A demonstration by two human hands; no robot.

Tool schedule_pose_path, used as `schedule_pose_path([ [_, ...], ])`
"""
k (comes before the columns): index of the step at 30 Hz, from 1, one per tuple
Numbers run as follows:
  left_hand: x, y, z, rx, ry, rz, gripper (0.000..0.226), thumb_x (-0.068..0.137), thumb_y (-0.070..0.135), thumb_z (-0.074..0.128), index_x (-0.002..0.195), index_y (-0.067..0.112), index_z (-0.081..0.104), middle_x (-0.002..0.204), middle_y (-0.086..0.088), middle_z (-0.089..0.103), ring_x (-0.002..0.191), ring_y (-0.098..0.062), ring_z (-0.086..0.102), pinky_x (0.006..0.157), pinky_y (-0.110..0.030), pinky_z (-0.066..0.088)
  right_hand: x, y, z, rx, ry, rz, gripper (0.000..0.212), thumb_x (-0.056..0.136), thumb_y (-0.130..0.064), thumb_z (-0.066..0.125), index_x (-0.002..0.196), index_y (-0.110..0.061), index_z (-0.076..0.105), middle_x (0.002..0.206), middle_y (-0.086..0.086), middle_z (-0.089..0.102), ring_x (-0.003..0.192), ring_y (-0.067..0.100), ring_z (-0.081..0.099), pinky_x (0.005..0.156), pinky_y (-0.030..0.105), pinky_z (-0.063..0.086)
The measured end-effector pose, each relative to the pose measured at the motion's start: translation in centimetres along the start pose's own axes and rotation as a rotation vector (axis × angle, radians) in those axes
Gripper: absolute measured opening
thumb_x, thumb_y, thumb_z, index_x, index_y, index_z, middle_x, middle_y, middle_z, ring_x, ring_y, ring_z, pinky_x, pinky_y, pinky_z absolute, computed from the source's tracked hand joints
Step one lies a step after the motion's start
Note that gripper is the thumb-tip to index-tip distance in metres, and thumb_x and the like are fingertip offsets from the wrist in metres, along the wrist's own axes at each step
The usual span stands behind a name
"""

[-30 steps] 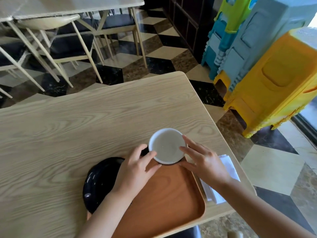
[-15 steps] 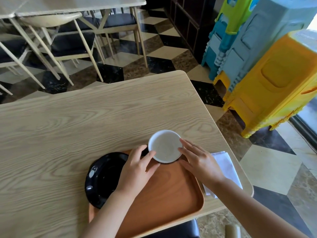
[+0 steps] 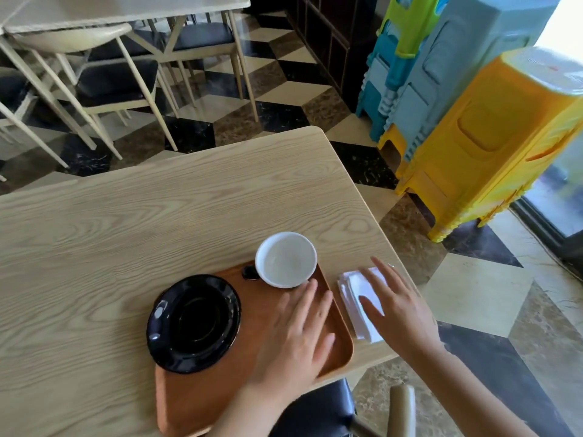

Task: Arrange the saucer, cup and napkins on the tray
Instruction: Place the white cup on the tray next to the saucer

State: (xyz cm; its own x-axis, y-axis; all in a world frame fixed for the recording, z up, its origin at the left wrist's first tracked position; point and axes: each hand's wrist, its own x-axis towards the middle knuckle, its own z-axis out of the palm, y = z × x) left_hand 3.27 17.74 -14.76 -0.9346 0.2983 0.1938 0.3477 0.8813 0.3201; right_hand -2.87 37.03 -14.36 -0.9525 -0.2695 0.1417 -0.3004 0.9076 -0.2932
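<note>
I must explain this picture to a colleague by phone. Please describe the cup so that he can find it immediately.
Start from the light wooden table, then find the brown tray at its near right edge. The cup stands at the tray's far right corner, white inside and empty, with a dark handle pointing left. The black saucer is flat, and the napkins lie off the tray.

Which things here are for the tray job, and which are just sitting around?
For the job: tray, black saucer, white cup, napkins.

Just around: stacked plastic stools, the other table's chairs.
</note>
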Motion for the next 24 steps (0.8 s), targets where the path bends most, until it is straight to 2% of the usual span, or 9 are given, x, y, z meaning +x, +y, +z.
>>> schedule_pose_path([
  [3,0.3,3.4,2.7,0.028,-0.168,0.052,0.056,0.084,0.042,0.042,0.136,0.021,0.041,0.141,-0.011,0.046,0.132,-0.022,0.040,0.102,-0.046,0.040,-2.0,2.4,-0.2,0.006,-0.128,0.241,0.057,0.080,-0.023,0.068,0.131,-0.012,0.047,0.142,0.018,0.042,0.125,0.035,0.045,0.091,0.045,0.048],
  [5,0.7,4.7,4.0,0.054,-0.270,0.047,0.057,0.079,0.044,0.039,0.132,0.024,0.046,0.137,-0.010,0.051,0.128,-0.019,0.046,0.098,-0.045,0.045,-2.6,2.8,-0.3,0.009,-0.203,0.305,0.055,0.084,-0.026,0.063,0.134,-0.014,0.043,0.144,0.016,0.038,0.126,0.034,0.042,0.092,0.041,0.046],
  [7,1.0,5.4,4.9,0.075,-0.351,0.023,0.060,0.077,0.046,0.034,0.131,0.025,0.048,0.138,-0.011,0.051,0.127,-0.019,0.046,0.098,-0.045,0.044,-2.8,2.8,-0.3,0.039,-0.203,0.315,0.049,0.085,-0.026,0.060,0.131,-0.017,0.046,0.139,0.012,0.043,0.122,0.032,0.044,0.087,0.039,0.047],
  [10,0.9,5.7,5.4,0.088,-0.404,-0.004,0.061,0.078,0.047,0.032,0.132,0.023,0.047,0.141,-0.014,0.046,0.130,-0.020,0.043,0.104,-0.048,0.031,-2.7,2.8,-0.2,0.132,-0.177,0.343,0.040,0.084,-0.019,0.061,0.124,-0.018,0.054,0.132,0.009,0.050,0.118,0.030,0.045,0.085,0.039,0.047],
  [13,0.7,5.7,5.3,0.088,-0.444,0.009,0.059,0.081,0.048,0.032,0.132,0.023,0.048,0.142,-0.016,0.044,0.132,-0.021,0.040,0.100,-0.048,0.022,-2.4,3.1,0.0,0.271,-0.124,0.409,0.032,0.084,-0.006,0.057,0.113,-0.018,0.064,0.126,0.008,0.057,0.113,0.030,0.049,0.090,0.033,0.042],
  [17,0.6,5.6,5.0,0.082,-0.398,0.021,0.055,0.081,0.049,0.033,0.127,0.025,0.052,0.139,-0.013,0.048,0.130,-0.020,0.042,0.102,-0.050,0.025,-2.0,3.5,-0.6,0.392,-0.157,0.457,0.037,0.084,0.003,0.051,0.109,-0.018,0.067,0.119,0.005,0.060,0.102,0.020,0.053,0.080,0.020,0.036],
  [20,0.5,5.7,4.3,0.033,-0.329,-0.012,0.049,0.082,0.048,0.035,0.122,0.025,0.053,0.135,-0.010,0.053,0.126,-0.017,0.048,0.099,-0.048,0.043,-1.8,3.3,-1.7,0.491,-0.148,0.444,0.037,0.082,0.006,0.055,0.109,-0.017,0.067,0.117,0.003,0.061,0.085,0.013,0.051,0.067,0.014,0.037],
  [22,0.4,5.7,3.8,-0.187,-0.216,-0.105,0.046,0.084,0.044,0.038,0.123,0.022,0.050,0.136,-0.007,0.051,0.125,-0.013,0.046,0.101,-0.036,0.042,-1.6,2.5,-2.7,0.529,-0.102,0.399,0.038,0.080,0.007,0.058,0.106,-0.019,0.069,0.113,-0.001,0.062,0.078,0.009,0.052,0.066,0.006,0.036],
  [24,0.5,5.7,2.9,-0.513,-0.145,-0.286,0.050,0.085,0.043,0.039,0.128,0.019,0.047,0.137,-0.004,0.047,0.125,-0.004,0.038,0.105,-0.015,0.029,-1.5,1.3,-3.7,0.544,-0.073,0.338,0.041,0.079,0.008,0.059,0.104,-0.022,0.070,0.109,-0.005,0.062,0.080,0.004,0.054,0.065,0.006,0.040],
])
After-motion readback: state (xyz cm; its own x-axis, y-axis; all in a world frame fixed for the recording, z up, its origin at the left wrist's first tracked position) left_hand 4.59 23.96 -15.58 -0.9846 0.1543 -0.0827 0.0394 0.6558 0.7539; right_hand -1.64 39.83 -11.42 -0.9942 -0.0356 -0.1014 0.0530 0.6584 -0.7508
